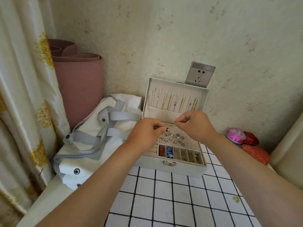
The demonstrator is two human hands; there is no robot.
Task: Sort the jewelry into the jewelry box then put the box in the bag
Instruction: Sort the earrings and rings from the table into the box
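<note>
A pale grey jewelry box (170,168) stands open on the checked cloth, its lid upright against the wall with several necklaces hanging inside. Earrings sit in the perforated pad (188,136) and small compartments hold red, blue and gold pieces. My left hand (147,133) hovers over the box's left side and pinches a small red-and-white earring (167,129). My right hand (195,124) is over the pad and pinches a tiny metal piece (175,122). A white bag (91,128) with grey straps lies left of the box. One small gold piece (236,199) lies on the cloth at the right.
A rolled pink mat (78,82) leans in the corner behind the bag, beside a flowered curtain (24,95). A wall socket (199,74) sits behind the lid. A pink round case (236,135) and red pouches (255,153) lie at the right.
</note>
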